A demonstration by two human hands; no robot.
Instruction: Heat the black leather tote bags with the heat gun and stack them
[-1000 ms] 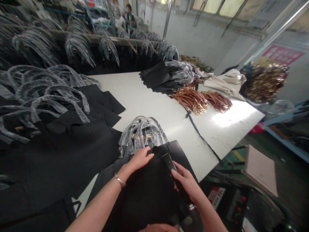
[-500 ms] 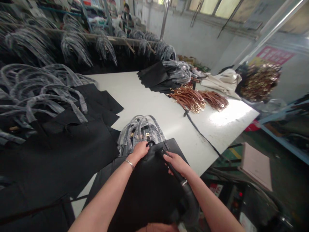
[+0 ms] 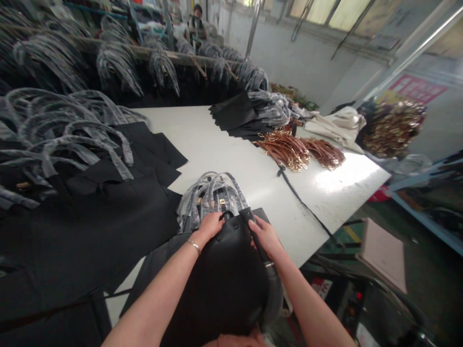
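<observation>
Before me lies a black leather-like bag panel (image 3: 220, 274), its upper edge carrying a small dark loop (image 3: 227, 214). My left hand (image 3: 211, 225) is closed on that upper edge beside the loop. In my right hand (image 3: 265, 236) is a black tube-shaped tool (image 3: 257, 241), with a metal ring and a thick dark hose (image 3: 274, 294) curving down from it. The tool's tip is at the panel's upper right edge; whether it touches is unclear. Just beyond the panel are plastic-wrapped handles (image 3: 213, 193) with gold-coloured buckles.
Black panels (image 3: 108, 217) with wrapped handles (image 3: 72, 125) cover the left. Across the white table (image 3: 202, 144) lie brown straps (image 3: 285, 149) with metal clips, more black panels (image 3: 235, 113) and a black cord (image 3: 304, 202). A person (image 3: 197, 26) is behind the hanging rack.
The right hand and the tool have shifted slightly, bringing the tip up to the panel's top right edge. My left hand keeps its place. The view has shifted a little.
</observation>
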